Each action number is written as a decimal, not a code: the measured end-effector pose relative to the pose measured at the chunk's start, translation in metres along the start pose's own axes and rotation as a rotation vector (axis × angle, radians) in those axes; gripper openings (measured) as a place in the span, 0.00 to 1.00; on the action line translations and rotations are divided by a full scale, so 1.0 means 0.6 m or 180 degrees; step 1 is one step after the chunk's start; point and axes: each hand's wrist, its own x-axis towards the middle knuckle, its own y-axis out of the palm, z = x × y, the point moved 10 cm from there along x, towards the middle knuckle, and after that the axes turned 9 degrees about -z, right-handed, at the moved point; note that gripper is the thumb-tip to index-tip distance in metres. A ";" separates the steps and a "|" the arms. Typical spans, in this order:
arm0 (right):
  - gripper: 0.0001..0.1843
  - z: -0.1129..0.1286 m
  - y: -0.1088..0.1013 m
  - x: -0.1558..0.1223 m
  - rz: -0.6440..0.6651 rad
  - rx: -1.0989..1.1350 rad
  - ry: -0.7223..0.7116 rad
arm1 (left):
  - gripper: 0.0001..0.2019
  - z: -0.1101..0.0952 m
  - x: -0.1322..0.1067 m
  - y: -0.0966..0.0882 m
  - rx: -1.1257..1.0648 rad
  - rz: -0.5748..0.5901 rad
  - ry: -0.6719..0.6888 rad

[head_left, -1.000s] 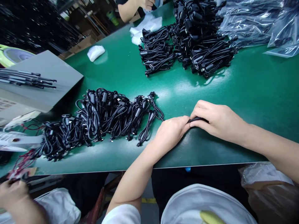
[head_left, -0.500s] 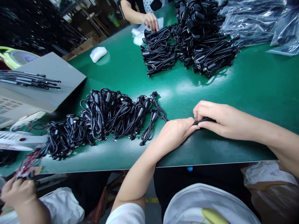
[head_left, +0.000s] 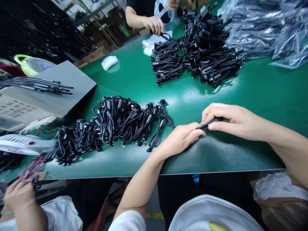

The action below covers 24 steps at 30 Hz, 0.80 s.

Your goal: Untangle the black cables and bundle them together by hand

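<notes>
Between my two hands, just above the green table point(head_left: 192, 96), is a black cable point(head_left: 209, 123). My left hand point(head_left: 184, 136) is closed on its left part, palm down. My right hand point(head_left: 228, 120) pinches the same cable between thumb and fingers, close to the left fingertips. Part of the cable is hidden inside both hands. Left of my left hand lie two bundled black cables point(head_left: 156, 134), beside a long heap of similar black cables point(head_left: 115, 120).
Across the table a co-worker's hand point(head_left: 155, 25) holds a black cable by a tall pile of cables point(head_left: 202, 41). Plastic bags point(head_left: 257, 35) lie at the back right. A grey machine point(head_left: 69, 86) stands left, near another person's hands point(head_left: 20, 195). The table edge point(head_left: 144, 176) runs before me.
The view has shifted slightly. My right hand has tilted up its end of the cable, and more cable shows between my hands. The co-worker opposite has lifted a cable from the pile.
</notes>
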 end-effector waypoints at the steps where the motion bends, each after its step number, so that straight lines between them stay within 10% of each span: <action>1: 0.13 -0.010 -0.009 0.001 -0.0176 0.0335 0.0163 | 0.18 0.007 0.002 0.000 -0.0535 -0.0065 -0.0169; 5: 0.49 -0.040 0.003 0.001 -0.0349 0.1584 0.0714 | 0.20 0.021 0.009 0.017 -0.2291 -0.0105 -0.0465; 11: 0.25 -0.037 0.043 -0.005 -0.0249 0.1634 0.0917 | 0.27 0.021 0.001 0.070 -0.2807 0.0579 -0.0744; 24: 0.20 -0.062 0.060 -0.008 -0.0500 0.2385 0.1224 | 0.28 0.022 0.009 0.074 -0.2731 0.0571 -0.0583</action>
